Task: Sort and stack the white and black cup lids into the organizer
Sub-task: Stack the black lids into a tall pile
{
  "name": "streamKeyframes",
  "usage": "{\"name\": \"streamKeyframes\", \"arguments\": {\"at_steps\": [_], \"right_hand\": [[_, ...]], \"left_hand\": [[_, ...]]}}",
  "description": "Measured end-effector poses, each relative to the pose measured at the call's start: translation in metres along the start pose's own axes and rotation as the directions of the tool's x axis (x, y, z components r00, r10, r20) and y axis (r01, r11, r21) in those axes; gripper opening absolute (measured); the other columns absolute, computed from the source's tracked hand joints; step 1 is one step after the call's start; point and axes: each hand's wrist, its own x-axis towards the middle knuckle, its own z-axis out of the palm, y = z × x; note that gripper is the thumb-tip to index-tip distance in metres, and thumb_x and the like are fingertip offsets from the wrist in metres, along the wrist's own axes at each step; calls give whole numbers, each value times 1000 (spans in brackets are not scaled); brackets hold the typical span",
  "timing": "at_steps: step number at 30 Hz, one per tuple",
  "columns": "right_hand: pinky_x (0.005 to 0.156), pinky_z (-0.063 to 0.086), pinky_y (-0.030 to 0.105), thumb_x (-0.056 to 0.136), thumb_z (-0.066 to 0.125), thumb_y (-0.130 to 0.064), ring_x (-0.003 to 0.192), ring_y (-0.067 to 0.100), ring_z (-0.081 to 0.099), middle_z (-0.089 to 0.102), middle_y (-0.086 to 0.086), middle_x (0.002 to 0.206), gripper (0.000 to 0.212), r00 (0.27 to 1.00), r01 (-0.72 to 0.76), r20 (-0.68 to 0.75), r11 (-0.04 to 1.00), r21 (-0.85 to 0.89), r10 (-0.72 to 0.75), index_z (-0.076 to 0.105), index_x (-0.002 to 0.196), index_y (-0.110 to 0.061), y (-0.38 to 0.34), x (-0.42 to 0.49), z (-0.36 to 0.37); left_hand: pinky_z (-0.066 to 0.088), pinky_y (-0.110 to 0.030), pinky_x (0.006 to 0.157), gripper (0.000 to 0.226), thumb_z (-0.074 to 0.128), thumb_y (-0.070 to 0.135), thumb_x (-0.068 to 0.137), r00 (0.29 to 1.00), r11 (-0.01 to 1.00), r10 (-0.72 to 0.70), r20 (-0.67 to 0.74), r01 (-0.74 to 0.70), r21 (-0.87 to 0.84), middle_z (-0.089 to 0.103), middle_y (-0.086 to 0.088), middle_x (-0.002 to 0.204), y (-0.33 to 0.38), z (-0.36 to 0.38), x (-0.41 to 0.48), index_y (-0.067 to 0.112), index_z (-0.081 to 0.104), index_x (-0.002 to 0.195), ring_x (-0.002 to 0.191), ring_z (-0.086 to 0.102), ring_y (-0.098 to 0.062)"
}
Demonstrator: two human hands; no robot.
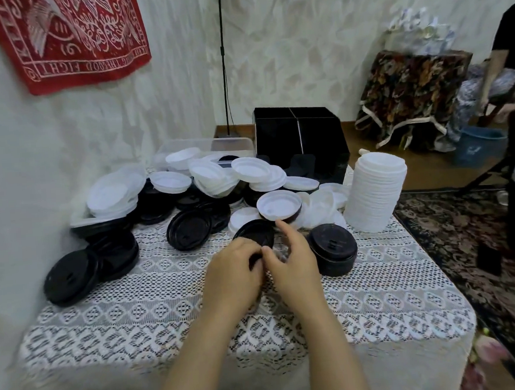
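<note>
a: where do we stand? nearest us, our left hand [234, 272] and right hand [291, 262] meet over the middle of the table [379, 302], both on one black lid [254, 236].

b: yes. our left fingers curl round its near rim, and our right thumb and fingers pinch its right side, forefinger lifted. the lid is tilted between them.

a: just right of it sits our short black stack [333, 249], so we judge this lid is bound there.

b: by the left edge more black lids [73, 276] lie loose and overlapping. at the right edge the tall white stack [375, 192] looks well advanced.

a: beyond, across the far half, the mixed heap [207, 195] of white and black is large, partly spilling from a clear tub [234, 141].

b: and the organizer [300, 143] at the far edge? we can't tell if anything is in it; its insides are dark.

a: then we reckon we're at the sorting, perhaps halfway, with none of the loading visibly done.
</note>
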Motion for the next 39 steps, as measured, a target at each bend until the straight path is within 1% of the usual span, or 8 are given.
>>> {"name": "streamKeyframes", "arguments": {"at_steps": [9,13,18,21,24,27,33,39], "right_hand": [[100,46,27,91,63,-37,123,6,48,47,-12,138,56,985,-64,166,990,129,42,42,142,-31,-14,5,5],[97,51,33,82,71,-39,117,7,56,56,-11,132,58,969,-84,245,965,247,22,50,136,-33,-18,4,6],[84,50,13,76,80,-23,106,-5,57,59,-14,123,62,981,3,192,979,205,-44,55,133,-30,-24,0,2],[97,46,20,75,81,-24,110,-8,51,54,-22,121,64,976,61,205,994,86,-78,54,132,-29,-27,-4,2],[88,36,2,75,81,-21,102,-17,46,46,-31,114,67,965,111,242,993,-40,-98,51,134,-29,-24,-4,0],[78,26,-8,74,83,-23,106,-9,40,46,-26,116,73,948,124,310,980,-158,-70,48,138,-28,-20,-3,0],[108,38,31,65,88,-34,123,8,48,54,-13,133,83,922,123,387,936,-330,15,49,139,-28,-13,-1,10],[106,39,32,65,87,-37,122,10,49,55,-11,131,83,914,106,403,932,-347,46,48,138,-30,-12,2,9]], "left_hand": [[57,-42,79,10,66,9,87,893,660,-446,63,376,-650,72,-2,84,6,-28,2,18,67,92,81,68,-20],[55,-36,85,30,59,-9,86,906,313,-322,275,376,-872,72,-9,102,12,-43,-2,8,64,110,98,69,-26],[56,-34,88,50,44,-25,81,900,259,-158,407,436,-862,70,-15,108,12,-56,-6,6,61,116,102,68,-26],[56,-33,84,49,37,-24,81,878,370,-241,414,478,-797,73,-11,101,2,-59,-5,7,67,105,98,69,-24],[50,-25,73,31,47,-10,85,869,750,-495,16,437,-497,71,-3,90,-18,-61,-3,14,66,84,88,67,-19],[45,-29,82,23,51,1,88,893,923,-381,-238,353,-153,63,2,103,-37,-64,-2,17,63,99,97,57,-16],[36,-38,100,34,58,28,92,953,911,-296,-70,303,278,57,2,124,-50,-54,11,22,60,125,119,44,-21],[42,-36,85,16,60,22,90,956,914,-264,-125,289,285,64,0,102,-49,-55,13,18,71,100,100,55,-24]]}}
